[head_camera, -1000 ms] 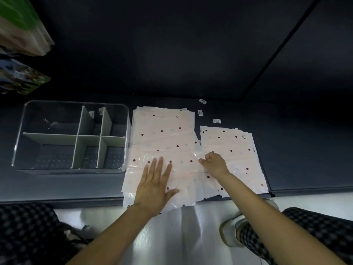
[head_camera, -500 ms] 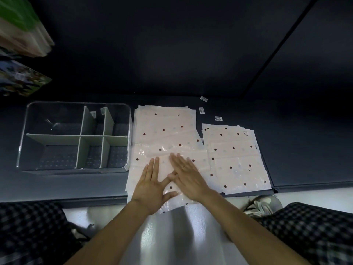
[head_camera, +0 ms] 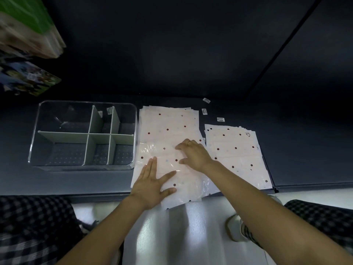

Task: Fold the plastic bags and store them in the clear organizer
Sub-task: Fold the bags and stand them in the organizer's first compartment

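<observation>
- Here, left hand (head_camera: 150,186): fingers straight, pressing flat on the polka-dot plastic bag (head_camera: 168,150), right of the clear organizer (head_camera: 84,134).
- Right hand (head_camera: 193,154): fingers bent, fingertips pressing the same bag, gripping nothing.

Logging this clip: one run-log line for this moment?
left hand: flat on top bag | right hand: fingers curled on bag | organizer: no bags

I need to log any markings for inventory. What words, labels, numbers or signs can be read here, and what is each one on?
No text can be read.
Three small white stickers on the dark surface: barcode-like print, too small to read.
Triangle symbol on the right stack of dotted bags: a sign only, its characters are blurred.
Small stickers at the clear organizer's dividers: unreadable.
Colourful packages at upper left: blurred.
</observation>
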